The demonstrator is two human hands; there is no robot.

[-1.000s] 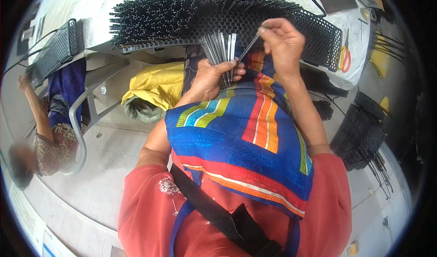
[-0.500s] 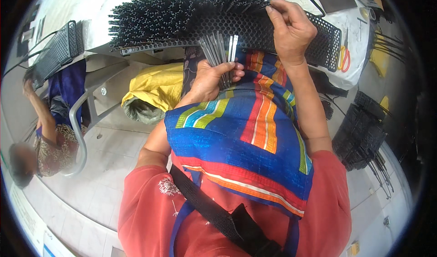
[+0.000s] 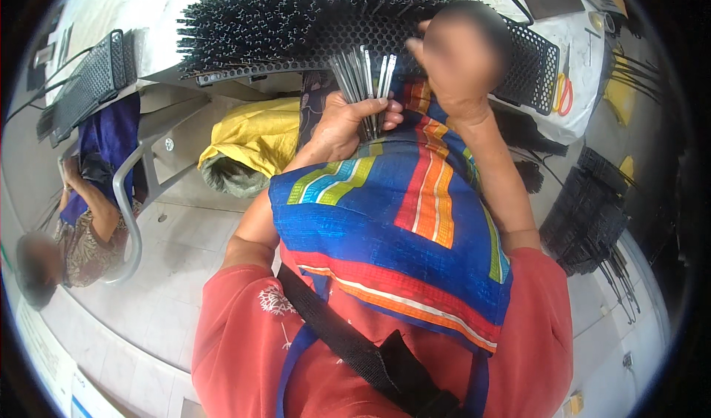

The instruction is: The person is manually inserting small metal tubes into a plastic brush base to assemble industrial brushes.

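Rods point(image 3: 364, 78), slim, metallic-looking, stand fanned in the left hand point(image 3: 343, 123), before the black perforated panel point(image 3: 532, 62). Right hand point(image 3: 463, 66): near the panel, blurred; contents cannot be determined. Low pinching should keep rods separable.

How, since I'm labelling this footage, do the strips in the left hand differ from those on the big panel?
The held strips look mostly silvery grey; the panel strips look black. The held strips form a small fan in the left hand; the panel strips crowd densely over much of the perforated panel. Both are slender.
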